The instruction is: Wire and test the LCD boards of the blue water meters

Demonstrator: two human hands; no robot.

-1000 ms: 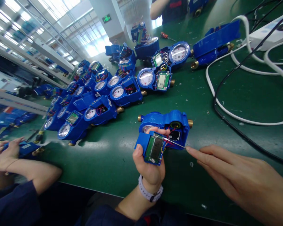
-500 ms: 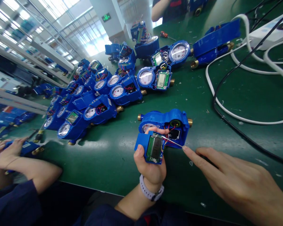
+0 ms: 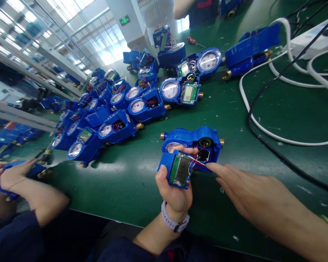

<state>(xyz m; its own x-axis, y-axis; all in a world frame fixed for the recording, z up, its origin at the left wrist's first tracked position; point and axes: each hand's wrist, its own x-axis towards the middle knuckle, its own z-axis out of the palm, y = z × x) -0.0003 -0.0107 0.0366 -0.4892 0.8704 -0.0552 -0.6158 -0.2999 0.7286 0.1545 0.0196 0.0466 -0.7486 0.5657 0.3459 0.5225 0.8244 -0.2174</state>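
Green bench [image 3: 112, 185], left hand [image 3: 176, 196] gripping module [image 3: 180, 169], right hand [image 3: 251, 185] drawn nearer, pinching something thin [image 3: 199, 162]

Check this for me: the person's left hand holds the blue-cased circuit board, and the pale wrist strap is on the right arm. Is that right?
Not quite: the head view shows the pale wrist strap on the left arm, not the right. The person's left hand does hold the blue-cased circuit board.
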